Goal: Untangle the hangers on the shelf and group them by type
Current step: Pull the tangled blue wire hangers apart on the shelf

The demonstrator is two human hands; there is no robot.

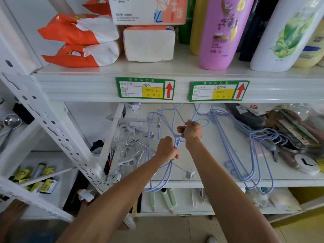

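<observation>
- The left hand (pixel 166 149) has its fingers (pixel 174 156) curled tight round the neck of the blue wire hangers (pixel 177 141), which lie tangled on the lower shelf (pixel 210 155).
- The right hand (pixel 192 131) sits just beyond the left and pinches a blue loop of the same bundle. I cannot tell whether it has one strand or several.
- These hangers look thin, light and springy. They should flex a little and snap back, so a hard yank would probably lock the hooks tighter.
- The coating looks smooth and likely slippery. The neck, where the strands meet, gives the surest hold, and the wide shoulders give leverage for sliding one frame free.
- A white clip (pixel 190 173) on a bare metal rod lies just nearer than the left fingers and crosses the blue wires. It looks caught in the bundle and likely to snag.
- Left of the fingers lies a heap of clip hangers (pixel 130 135), rigid rods with small plastic clips. They look stiff, light and prone to hooking each other, so they are best lifted by the rod.
- Right of the fingers, well apart, a neat stack of blue hangers (pixel 244 178) lies nested flat with its near end over the shelf edge. It appears to be the blue group.
</observation>
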